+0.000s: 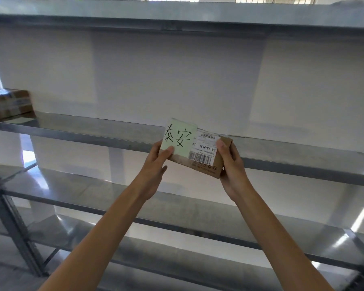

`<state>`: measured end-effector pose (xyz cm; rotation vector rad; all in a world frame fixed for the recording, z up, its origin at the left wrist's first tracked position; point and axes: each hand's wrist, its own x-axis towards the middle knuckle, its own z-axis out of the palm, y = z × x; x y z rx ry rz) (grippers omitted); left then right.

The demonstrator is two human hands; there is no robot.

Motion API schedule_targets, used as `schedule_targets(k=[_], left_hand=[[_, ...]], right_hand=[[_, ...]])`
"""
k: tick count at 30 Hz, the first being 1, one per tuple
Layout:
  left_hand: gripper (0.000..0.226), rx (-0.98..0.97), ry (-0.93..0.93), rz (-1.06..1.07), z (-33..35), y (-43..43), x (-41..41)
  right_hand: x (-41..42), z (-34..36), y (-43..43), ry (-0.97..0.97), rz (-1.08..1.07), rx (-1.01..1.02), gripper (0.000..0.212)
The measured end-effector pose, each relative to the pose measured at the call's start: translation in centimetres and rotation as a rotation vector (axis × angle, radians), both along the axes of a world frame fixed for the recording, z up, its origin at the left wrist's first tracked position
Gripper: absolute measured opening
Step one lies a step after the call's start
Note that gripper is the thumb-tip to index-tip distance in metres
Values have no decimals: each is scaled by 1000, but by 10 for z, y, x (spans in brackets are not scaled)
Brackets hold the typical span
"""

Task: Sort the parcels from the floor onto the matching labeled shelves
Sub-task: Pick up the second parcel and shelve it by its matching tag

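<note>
I hold a small brown cardboard parcel point(200, 162) up in front of a metal shelf point(93, 135). A white shipping label with barcodes covers its top, and a pale green note point(180, 136) with handwritten black characters lies over its left part. My left hand point(156, 164) grips the parcel's left edge, thumb pressed on the green note. My right hand point(231, 164) clasps the right end, thumb on top. The parcel is tilted and overlaps the shelf's front edge in view.
Grey metal shelving fills the view, with another level above point(177, 19) and two lower levels point(114, 208) below. A stack of brown taped boxes point(8, 103) sits at the far left of the middle shelf. A slanted upright post point(13, 223) stands at lower left.
</note>
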<state>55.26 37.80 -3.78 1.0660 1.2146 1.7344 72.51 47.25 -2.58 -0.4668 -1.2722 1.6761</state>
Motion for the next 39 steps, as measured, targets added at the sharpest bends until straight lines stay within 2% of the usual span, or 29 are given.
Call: schedule_targets(k=[4, 10, 14, 16, 20, 25, 29, 32, 34, 39], left_hand=[[32, -51, 30, -16, 7, -5, 0], [43, -31, 9, 33, 14, -9, -5], [37, -36, 34, 42, 14, -10, -2], [38, -40, 54, 17, 14, -10, -2], [48, -105, 83, -33, 13, -9, -1], [39, -111, 19, -42, 10, -11, 2], [42, -114, 20, 29, 6, -12, -3], [65, -180, 28, 124, 4, -14, -13], [73, -194, -1, 177, 5, -18, -20], [61, -141, -59, 320, 8, -41, -30]], right_hand=[[-1, 9, 0, -57, -82, 41, 51], [0, 21, -1, -202, -110, 133, 43], [-1, 27, -4, -282, -115, 153, 57], [-1, 27, -3, -281, -116, 130, 51], [-3, 25, 0, -232, -37, 54, 54], [-11, 15, 2, -229, 2, 34, 53], [-21, 10, 5, -224, 18, 31, 51], [-31, 7, 3, -233, 32, 36, 49], [-41, 5, 1, -243, 50, 56, 48], [-71, 1, -12, -239, 170, 61, 50]])
